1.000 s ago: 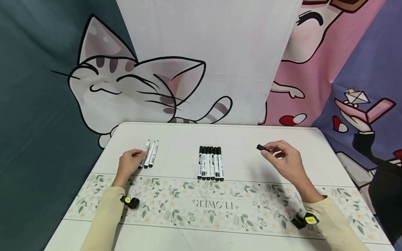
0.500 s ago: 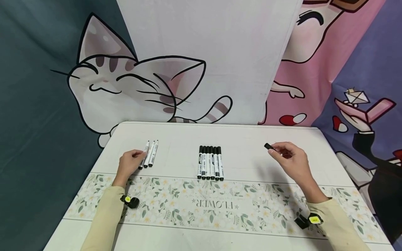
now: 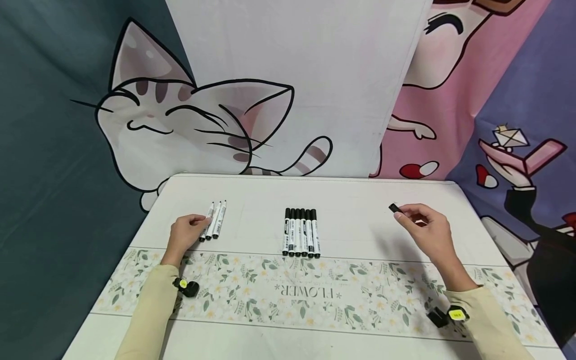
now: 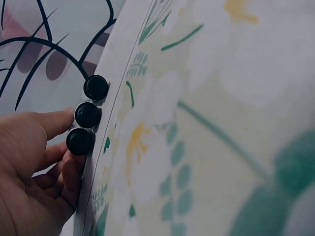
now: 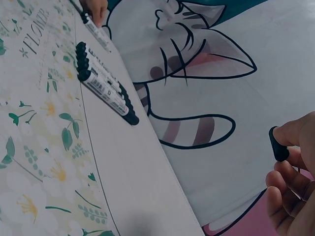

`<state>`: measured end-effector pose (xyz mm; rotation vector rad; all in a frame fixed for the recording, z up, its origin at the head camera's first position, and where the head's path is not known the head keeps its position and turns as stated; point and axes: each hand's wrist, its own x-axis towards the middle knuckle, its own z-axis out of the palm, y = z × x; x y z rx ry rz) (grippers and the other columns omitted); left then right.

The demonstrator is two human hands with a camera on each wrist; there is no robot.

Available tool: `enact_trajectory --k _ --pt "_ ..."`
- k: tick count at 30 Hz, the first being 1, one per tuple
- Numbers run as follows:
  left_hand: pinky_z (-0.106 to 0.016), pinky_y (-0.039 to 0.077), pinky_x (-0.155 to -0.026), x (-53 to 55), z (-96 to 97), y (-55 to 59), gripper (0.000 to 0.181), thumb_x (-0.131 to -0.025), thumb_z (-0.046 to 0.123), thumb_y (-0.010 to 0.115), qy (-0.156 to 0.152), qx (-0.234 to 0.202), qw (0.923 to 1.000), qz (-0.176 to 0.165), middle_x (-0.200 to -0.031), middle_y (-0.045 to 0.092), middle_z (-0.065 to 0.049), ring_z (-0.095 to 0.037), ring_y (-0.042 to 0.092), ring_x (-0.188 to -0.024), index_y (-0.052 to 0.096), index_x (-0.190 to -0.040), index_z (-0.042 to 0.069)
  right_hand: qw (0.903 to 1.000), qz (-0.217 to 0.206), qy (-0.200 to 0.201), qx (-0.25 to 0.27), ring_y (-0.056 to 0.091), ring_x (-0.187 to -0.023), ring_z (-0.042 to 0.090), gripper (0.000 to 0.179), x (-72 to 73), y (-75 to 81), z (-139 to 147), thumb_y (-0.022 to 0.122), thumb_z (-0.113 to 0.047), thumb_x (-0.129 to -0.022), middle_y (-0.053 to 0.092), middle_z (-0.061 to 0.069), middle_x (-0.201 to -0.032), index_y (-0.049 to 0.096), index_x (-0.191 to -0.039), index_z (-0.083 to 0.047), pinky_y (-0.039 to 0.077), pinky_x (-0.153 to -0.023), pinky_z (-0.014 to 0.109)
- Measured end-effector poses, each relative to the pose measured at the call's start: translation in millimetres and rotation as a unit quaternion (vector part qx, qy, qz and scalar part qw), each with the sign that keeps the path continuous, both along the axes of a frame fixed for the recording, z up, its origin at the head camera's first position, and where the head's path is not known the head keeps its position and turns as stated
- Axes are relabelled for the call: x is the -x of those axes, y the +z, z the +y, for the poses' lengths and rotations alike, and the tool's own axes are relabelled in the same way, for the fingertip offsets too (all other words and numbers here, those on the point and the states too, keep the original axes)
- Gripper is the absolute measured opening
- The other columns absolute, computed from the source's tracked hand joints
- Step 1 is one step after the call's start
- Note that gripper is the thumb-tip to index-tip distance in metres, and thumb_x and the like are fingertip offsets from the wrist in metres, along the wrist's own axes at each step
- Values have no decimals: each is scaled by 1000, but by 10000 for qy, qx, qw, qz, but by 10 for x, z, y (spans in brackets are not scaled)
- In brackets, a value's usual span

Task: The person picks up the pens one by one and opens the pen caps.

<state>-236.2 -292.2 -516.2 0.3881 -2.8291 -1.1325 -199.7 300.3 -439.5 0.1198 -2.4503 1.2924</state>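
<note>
Across the near part of my table [image 3: 252,345] runs a flowered band [image 3: 310,292]. Past it, my left hand [image 3: 185,234] has thumb and fingers closed on the leftmost marker [image 3: 211,212] of three lying side by side, tips bare and pointing away. To their right, six capped markers [image 3: 303,232] lie in a row. Farther right, my right hand [image 3: 427,227] pinches a black cap [image 3: 394,207], raised above the table. Behind hangs a cloth [image 3: 351,75] printed with a cat [image 3: 180,112].

Three uncapped markers [image 3: 214,220], six capped markers [image 3: 298,232], white table [image 3: 351,225] beneath.
</note>
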Motion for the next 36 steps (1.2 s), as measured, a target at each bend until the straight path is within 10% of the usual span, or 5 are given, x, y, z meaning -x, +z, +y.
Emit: enact_trajectory --k 14,36 --pt "-37 52 -75 -56 93 57 51 -103 49 57 180 -176 9987 440 -111 70 -16 -30 67 -98 71 -125 5 9997 -139 -220 14 60 -81 0 27 38 2 189 76 -21 -95 66 -15 -86 74 -114 -3 46 -68 10" --pt "-18 48 -74 -257 554 251 33 -101 34 66 -807 -706 9782 1778 -102 72 -7 -16 62 -89 73 -120 8 9925 -856 -852 212 60 -75 2 43 206 -134 449 72 -38 -96 63 -26 -86 72 -120 -3 48 -60 16"
